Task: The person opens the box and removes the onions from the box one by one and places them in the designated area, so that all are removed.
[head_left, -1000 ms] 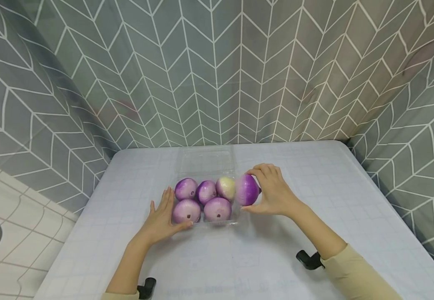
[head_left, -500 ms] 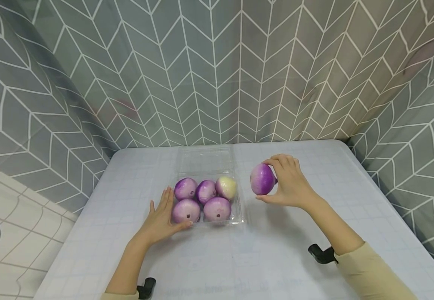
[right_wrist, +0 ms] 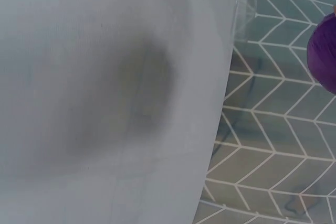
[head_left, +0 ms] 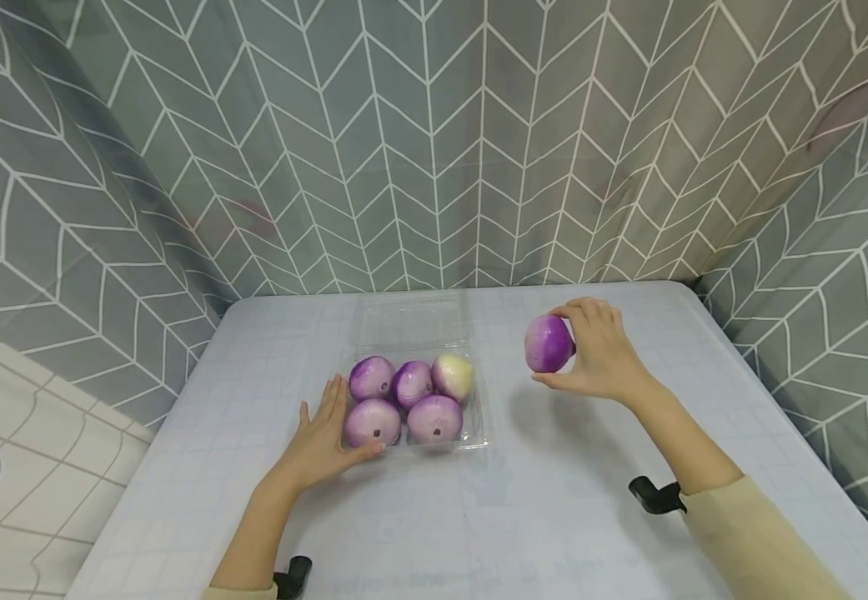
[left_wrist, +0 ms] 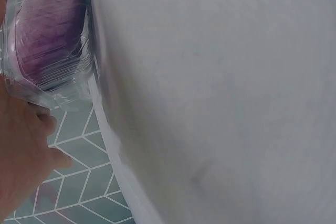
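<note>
My right hand [head_left: 600, 354] pinches a purple onion [head_left: 549, 343] between thumb and fingertips, raised over the table to the right of the container. At the right wrist view's edge only part of that onion [right_wrist: 323, 56] shows. My left hand [head_left: 323, 443] lies with straightened fingers along the left side of a clear plastic container [head_left: 480, 425], its thumb at the front corner. Several onions sit inside, mostly purple, such as the front-right onion [head_left: 435, 418]; a paler, yellowish onion [head_left: 453, 376] is at the back right. In the left wrist view, the container's wall partly veils an onion [left_wrist: 50, 30].
The container's hinged lid [head_left: 413, 323] lies folded back toward the table's far edge. A white cloth covers the table [head_left: 434, 525]. Behind it and at the sides hangs a grey patterned curtain [head_left: 449, 167]. Black wrist-worn devices [head_left: 656, 496] sit at both wrists.
My right hand has carried the onion from the container's right edge rightward, up and away. The left hand, the container and the other onions have stayed in place.
</note>
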